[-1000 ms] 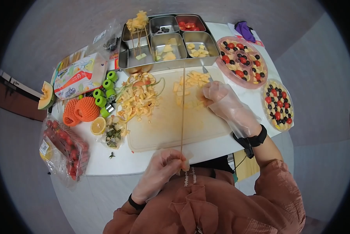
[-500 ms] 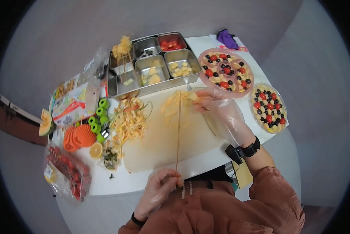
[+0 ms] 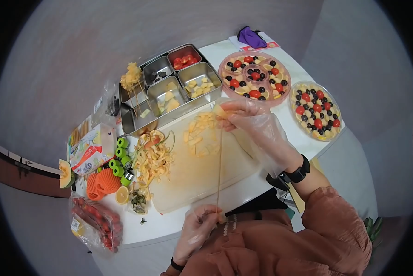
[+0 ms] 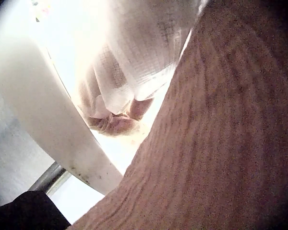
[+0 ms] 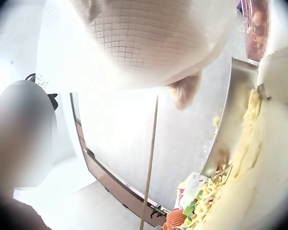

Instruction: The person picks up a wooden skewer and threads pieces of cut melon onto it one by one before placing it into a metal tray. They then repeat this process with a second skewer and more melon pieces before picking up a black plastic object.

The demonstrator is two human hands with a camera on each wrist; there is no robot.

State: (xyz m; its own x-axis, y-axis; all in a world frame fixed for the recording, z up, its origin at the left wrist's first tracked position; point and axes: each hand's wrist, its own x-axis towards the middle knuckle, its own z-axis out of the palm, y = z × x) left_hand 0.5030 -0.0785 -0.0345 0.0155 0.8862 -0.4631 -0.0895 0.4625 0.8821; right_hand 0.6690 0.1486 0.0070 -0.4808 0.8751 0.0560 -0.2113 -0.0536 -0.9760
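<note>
My gloved left hand (image 3: 198, 232) grips the lower end of a thin wooden skewer (image 3: 219, 170) near my body. The skewer stands over the cutting board (image 3: 183, 188), its tip pointing away from me. At the tip, my gloved right hand (image 3: 250, 120) pinches a pale yellow fruit piece (image 3: 219, 111), which overlaps the skewer's end in the head view. In the right wrist view the glove (image 5: 149, 43) covers the fruit, and the skewer (image 5: 151, 165) runs downward. Curled fingers of the left hand (image 4: 117, 122) show in the left wrist view; its skewer is hidden there.
Yellow fruit pieces (image 3: 202, 131) and a heap of peelings (image 3: 151, 158) lie on the board. Behind stands a steel tray (image 3: 185, 105) with fruit containers and upright skewers. Two fruit platters (image 3: 284, 97) (image 3: 316, 137) are on the right; a tomato pack (image 3: 96, 221) is at left.
My right hand has picked up a fruit piece from the board and brought it to the skewer's tip. The left hand keeps its grip on the skewer; the head view has shifted.
</note>
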